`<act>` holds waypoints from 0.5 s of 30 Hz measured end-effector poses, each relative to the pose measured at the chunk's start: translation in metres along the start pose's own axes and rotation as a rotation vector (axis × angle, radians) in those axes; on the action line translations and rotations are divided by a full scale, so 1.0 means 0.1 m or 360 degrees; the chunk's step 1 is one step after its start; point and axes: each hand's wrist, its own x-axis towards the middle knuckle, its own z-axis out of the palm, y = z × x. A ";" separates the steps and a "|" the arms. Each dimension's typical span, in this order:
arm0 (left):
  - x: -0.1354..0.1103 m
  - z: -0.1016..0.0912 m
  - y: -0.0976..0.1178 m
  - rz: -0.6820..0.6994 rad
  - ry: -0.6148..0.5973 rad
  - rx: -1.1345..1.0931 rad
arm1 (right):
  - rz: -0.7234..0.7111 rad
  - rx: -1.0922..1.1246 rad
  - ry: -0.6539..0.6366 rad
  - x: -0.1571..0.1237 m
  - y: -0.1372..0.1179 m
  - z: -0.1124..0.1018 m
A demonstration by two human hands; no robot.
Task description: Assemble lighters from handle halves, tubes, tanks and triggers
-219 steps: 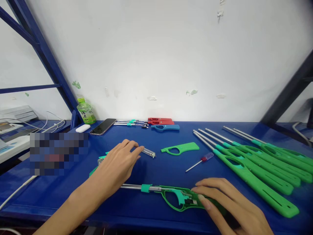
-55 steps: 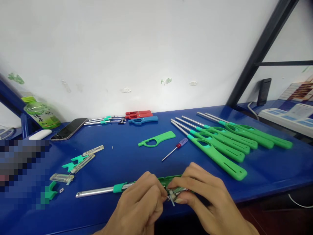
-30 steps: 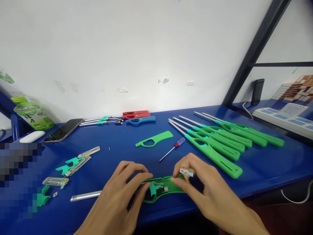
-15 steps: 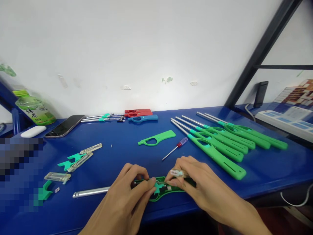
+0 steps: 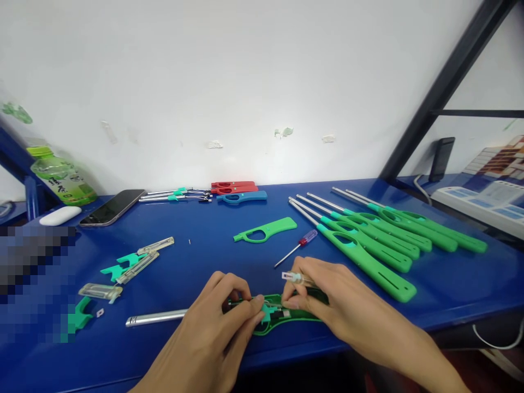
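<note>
An opened green lighter body (image 5: 282,319) with a long metal tube (image 5: 155,317) lies near the front edge of the blue table (image 5: 213,273). My left hand (image 5: 229,316) presses down on its front part, fingers curled over the neck beside the teal trigger. My right hand (image 5: 323,297) pinches a small clear gas tank piece (image 5: 292,277) just above the body's rear half. The body's inner parts are partly hidden by both hands.
A loose green half-shell (image 5: 266,230) and a red-handled screwdriver (image 5: 298,245) lie behind my hands. Several finished green lighters (image 5: 368,240) lie at the right. Clear tanks and teal triggers (image 5: 131,262) sit at the left; a phone (image 5: 112,200), a bottle (image 5: 61,176), and red and blue lighters (image 5: 235,191) stand at the back.
My right hand lifted the clear piece out from the body and now holds it a little higher and further left. My left hand shifted onto the lighter's neck.
</note>
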 end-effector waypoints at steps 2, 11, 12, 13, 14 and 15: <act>0.00 0.00 -0.01 -0.0004 -0.0008 -0.0006 | -0.0061 -0.0052 -0.0026 0.00 0.01 -0.02; 0.00 -0.01 0.00 -0.0002 -0.0022 -0.0016 | -0.0144 -0.0162 -0.0044 0.01 0.01 -0.01; 0.00 0.00 0.00 -0.0003 -0.0021 -0.0016 | -0.0152 -0.0158 -0.0052 0.01 0.01 -0.02; 0.01 0.00 0.00 -0.0007 -0.0017 -0.0019 | -0.0156 -0.0156 -0.0064 0.01 0.01 -0.03; 0.01 0.00 0.00 -0.0009 -0.0014 -0.0022 | -0.0156 -0.0158 -0.0078 0.01 0.01 -0.04; 0.01 0.01 0.00 -0.0012 -0.0009 -0.0024 | -0.0157 -0.0172 -0.0084 0.00 0.01 -0.06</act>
